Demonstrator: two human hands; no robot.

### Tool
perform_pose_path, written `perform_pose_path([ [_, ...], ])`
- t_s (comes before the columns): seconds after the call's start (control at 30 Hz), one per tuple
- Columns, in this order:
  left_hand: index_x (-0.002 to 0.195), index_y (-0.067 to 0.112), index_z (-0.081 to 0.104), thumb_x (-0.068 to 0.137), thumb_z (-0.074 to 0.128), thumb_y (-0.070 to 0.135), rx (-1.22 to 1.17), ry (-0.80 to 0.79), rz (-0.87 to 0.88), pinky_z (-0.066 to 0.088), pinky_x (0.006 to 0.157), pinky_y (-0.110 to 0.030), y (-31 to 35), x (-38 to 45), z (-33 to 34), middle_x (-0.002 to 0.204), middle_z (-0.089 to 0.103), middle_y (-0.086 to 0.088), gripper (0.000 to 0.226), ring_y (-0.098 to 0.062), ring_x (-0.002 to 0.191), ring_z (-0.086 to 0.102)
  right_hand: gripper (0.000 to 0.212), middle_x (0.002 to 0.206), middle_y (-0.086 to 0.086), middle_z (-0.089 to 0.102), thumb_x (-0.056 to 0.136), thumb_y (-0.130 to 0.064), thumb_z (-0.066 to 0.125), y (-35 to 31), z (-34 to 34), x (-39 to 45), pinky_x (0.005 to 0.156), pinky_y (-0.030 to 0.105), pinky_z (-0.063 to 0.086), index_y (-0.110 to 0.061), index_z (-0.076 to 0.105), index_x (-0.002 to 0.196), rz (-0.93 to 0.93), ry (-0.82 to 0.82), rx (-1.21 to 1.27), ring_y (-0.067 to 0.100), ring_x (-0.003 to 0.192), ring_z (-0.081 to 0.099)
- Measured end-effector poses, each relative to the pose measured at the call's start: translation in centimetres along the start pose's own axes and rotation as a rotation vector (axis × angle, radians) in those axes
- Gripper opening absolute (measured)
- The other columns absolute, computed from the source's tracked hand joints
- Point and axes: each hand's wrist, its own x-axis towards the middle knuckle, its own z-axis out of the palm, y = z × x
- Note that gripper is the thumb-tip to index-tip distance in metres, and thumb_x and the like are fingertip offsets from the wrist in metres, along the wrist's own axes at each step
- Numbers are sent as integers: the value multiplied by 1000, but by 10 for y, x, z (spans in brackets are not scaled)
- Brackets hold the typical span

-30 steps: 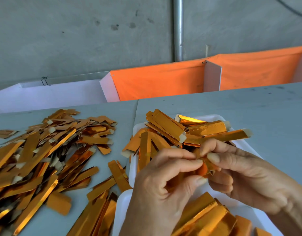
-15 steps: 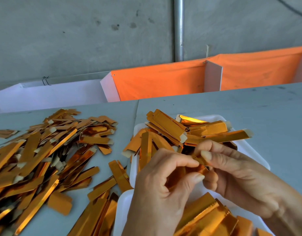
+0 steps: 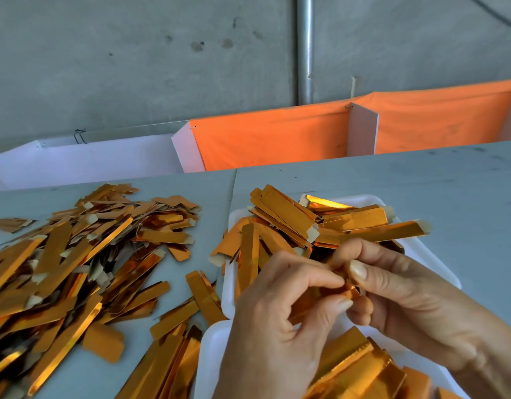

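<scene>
Bare left hand (image 3: 277, 326), right hand (image 3: 407, 300)

A loose heap of foil strips (image 3: 75, 263) lies on the desk (image 3: 450, 197), left of the tray (image 3: 438, 272); more strips lie in it.

A loose heap of gold foil strips (image 3: 75, 269) sprawls over the grey table (image 3: 450, 197), well to the left of the left hand (image 3: 277, 326). Just beyond that hand, a white tray (image 3: 369, 199) holds folded strips (image 3: 289, 217). Far behind it stand orange cloth panels (image 3: 271, 139) and a metal pipe (image 3: 304, 50).
</scene>
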Motion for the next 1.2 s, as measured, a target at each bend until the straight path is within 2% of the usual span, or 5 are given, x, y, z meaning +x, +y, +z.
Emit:
perform_pose_path([
  [0.23, 96, 35, 59, 76, 71, 34, -105, -2, -100, 52, 76, -17, -1, -3, 7, 104, 63, 17, 24, -10, 103, 61, 33, 63, 11, 47, 58, -14, 82, -16, -7, -6, 48, 25, 48, -7, 68, 87, -17, 44, -82, 17, 47, 50],
  [0.43, 93, 34, 60, 75, 67, 42, -190, 17, -94, 54, 78, -23, 1, -2, 8, 106, 63, 17, 21, -15, 105, 62, 37, 74, 15, 45, 61, -23, 89, -21, -14, -13, 53, 28, 50, -11, 59, 80, -81, -57, -105, 21, 54, 53],
  [0.67, 86, 33, 63, 74, 67, 40, -225, 171, -124, 54, 76, -27, -5, -2, 10, 102, 65, 11, 14, -19, 98, 65, 31, 74, 6, 62, 73, -41, 79, -17, 0, -11, 59, 27, 54, -15, 66, 85, -433, 73, -560, 25, 61, 62],
  [0.97, 88, 35, 62, 76, 65, 39, -177, 192, -101, 55, 74, -29, -9, -2, 12, 103, 64, 12, 13, -18, 96, 65, 18, 90, -12, 53, 77, -40, 70, -6, 22, -7, 57, 21, 52, -36, 64, 93, -766, 268, -1061, 13, 66, 62],
  [1.2, 87, 35, 63, 76, 66, 41, -186, 210, -107, 56, 75, -30, -9, -3, 14, 103, 64, 11, 13, -19, 98, 65, 10, 88, -16, 53, 81, -37, 68, -6, 25, -7, 57, 20, 51, -34, 66, 90, -748, 322, -1139, 10, 70, 62],
])
